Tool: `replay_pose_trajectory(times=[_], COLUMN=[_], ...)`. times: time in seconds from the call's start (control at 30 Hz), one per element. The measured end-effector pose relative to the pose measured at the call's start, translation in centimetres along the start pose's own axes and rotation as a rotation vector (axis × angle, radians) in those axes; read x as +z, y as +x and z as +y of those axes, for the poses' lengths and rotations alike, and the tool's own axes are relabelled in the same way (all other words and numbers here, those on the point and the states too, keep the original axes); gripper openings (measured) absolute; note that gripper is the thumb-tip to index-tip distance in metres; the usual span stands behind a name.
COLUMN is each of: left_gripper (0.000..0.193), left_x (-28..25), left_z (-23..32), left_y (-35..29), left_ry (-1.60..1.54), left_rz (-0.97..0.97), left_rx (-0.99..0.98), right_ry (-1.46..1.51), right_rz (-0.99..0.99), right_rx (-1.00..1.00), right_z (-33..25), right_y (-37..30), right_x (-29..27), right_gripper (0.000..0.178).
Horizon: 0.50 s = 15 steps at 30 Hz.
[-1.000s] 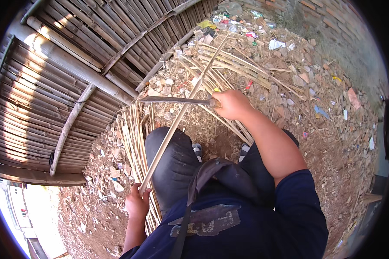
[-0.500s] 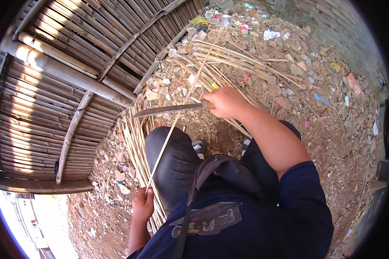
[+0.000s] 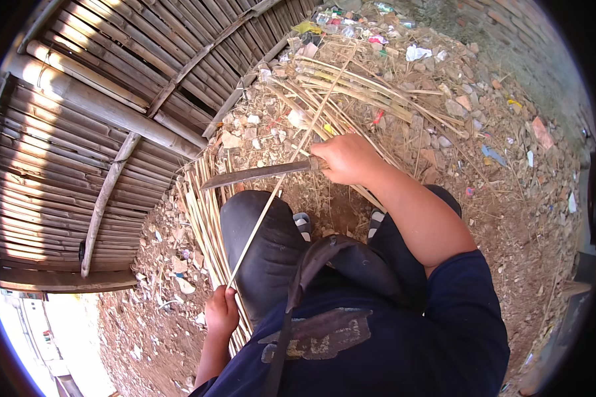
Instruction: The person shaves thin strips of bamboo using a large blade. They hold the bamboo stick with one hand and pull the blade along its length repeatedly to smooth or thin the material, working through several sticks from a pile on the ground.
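Observation:
In my right hand (image 3: 348, 159) is the handle of a long knife (image 3: 255, 175), its dark, flat blade pointing left above my knee. My left hand (image 3: 222, 311), low on the left, is closed round the near end of a thin bamboo strip (image 3: 253, 233). From there the strip slants up and away over my left thigh, and it crosses the blade near its middle. Whether blade and strip touch, I cannot tell. A bundle of pale bamboo strips (image 3: 204, 218) lies along the outside of my left leg, passing behind my left hand.
More split bamboo lengths (image 3: 361, 89) lie on the stony ground ahead. A slatted bamboo wall (image 3: 66, 159) takes up the left side. Litter (image 3: 351, 30) is scattered at the far end, beside a brick wall (image 3: 510, 26) at the far right.
The strip's far end has shifted slightly right against the blade, and the blade's tip has dipped a little. Both hands keep their holds.

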State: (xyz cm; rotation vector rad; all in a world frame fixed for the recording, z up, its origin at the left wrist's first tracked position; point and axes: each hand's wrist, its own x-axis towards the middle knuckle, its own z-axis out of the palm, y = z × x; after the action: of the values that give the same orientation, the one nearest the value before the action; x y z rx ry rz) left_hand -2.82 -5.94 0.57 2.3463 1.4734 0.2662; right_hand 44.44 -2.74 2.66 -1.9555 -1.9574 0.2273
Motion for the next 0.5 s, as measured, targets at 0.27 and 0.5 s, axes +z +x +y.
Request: replay_pose_trajectory(times=[0.27, 0.5], left_gripper=[0.026, 0.024], left_x=[0.0, 0.6], left_z=[0.1, 0.5], left_y=[-0.2, 0.4], left_ry=[0.161, 0.261], left_rz=[-0.07, -0.009], left_rx=[-0.117, -0.127], right_ry=[0.098, 0.154], right_rz=[0.034, 0.022], right_rx=[0.174, 0.219], right_z=[1.1, 3.0], right_y=[1.3, 1.5], right_x=[1.1, 2.9], right_gripper=[0.028, 0.027])
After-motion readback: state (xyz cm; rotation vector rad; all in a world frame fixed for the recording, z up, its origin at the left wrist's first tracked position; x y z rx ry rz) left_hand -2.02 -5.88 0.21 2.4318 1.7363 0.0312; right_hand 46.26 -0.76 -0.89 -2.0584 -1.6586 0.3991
